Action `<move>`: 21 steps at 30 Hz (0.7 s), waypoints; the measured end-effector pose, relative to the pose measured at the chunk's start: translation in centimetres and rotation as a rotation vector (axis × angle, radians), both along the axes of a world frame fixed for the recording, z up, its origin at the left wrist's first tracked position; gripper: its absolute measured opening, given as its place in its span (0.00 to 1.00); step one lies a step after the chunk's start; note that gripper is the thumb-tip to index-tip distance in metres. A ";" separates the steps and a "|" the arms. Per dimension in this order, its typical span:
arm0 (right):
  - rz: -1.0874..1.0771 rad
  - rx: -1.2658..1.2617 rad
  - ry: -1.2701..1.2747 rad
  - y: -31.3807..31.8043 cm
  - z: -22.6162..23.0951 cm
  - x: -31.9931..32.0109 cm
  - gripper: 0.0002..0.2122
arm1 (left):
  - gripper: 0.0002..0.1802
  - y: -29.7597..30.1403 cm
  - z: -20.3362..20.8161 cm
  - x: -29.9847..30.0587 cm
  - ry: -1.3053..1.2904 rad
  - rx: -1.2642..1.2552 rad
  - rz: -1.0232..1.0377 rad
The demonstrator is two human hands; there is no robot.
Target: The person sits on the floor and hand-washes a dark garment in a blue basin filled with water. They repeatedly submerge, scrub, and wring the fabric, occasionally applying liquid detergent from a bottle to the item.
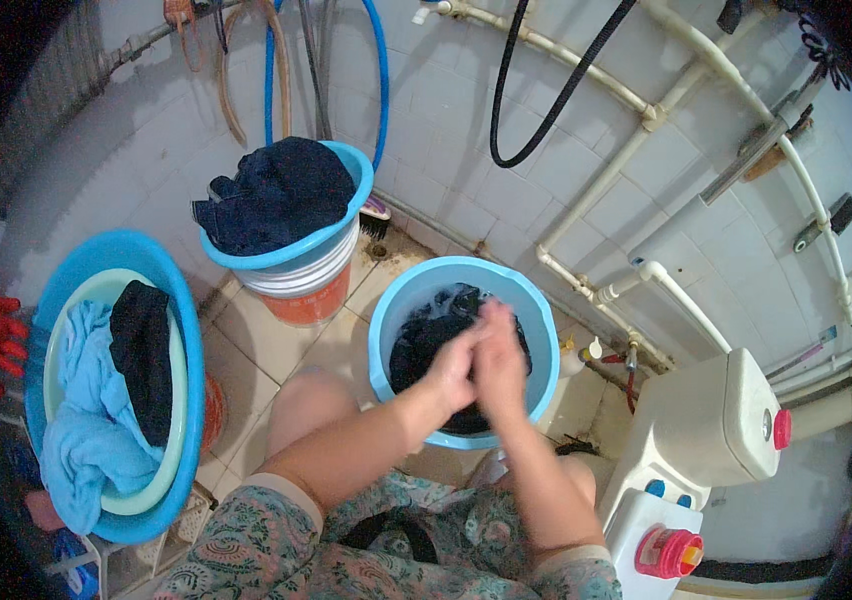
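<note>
My left hand (454,368) and my right hand (496,350) are brought together, palm towards palm, over a light blue basin (382,345). Motion smears the right fingers, and the left fingers are mostly hidden behind the other hand. Whether anything small is between the palms cannot be made out. Below them, dark wet clothes (421,345) lie in the basin, with some whitish suds or water at their far side.
Beyond, a blue basin (358,200) heaped with dark clothes (291,190) tops an orange-and-white bucket (306,300). At left, nested tubs (41,350) hold a blue towel (96,430) and black cloth. A toilet (686,430) with a red-lidded container (671,552) stands right.
</note>
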State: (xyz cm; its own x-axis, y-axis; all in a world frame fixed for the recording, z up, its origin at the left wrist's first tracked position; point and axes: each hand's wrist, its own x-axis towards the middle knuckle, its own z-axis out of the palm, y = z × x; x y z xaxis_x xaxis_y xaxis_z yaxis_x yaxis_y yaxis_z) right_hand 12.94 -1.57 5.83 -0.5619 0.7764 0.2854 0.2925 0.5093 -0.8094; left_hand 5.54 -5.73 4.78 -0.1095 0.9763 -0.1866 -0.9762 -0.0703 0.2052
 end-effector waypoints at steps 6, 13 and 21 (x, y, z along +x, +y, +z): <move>-0.027 0.142 -0.130 0.9 -0.7 -0.3 0.21 | 0.19 0.4 -1.2 0.7 0.021 -0.137 -0.034; 0.062 -0.511 0.159 6.5 -2.6 3.8 0.29 | 0.13 0.8 2.6 -5.3 0.826 -0.269 -0.353; 0.290 -0.228 -0.397 4.0 -2.7 3.8 0.49 | 0.13 -1.0 2.7 -7.6 2.695 -0.436 -0.130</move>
State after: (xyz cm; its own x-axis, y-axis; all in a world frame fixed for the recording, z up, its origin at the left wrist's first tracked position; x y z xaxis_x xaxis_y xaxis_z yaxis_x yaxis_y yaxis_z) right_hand 16.77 2.39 3.12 -0.7927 0.5909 -0.1496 0.4717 0.4392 -0.7646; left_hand -2.10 -6.75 7.47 -0.2566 0.9645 0.0619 0.9515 0.2408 0.1915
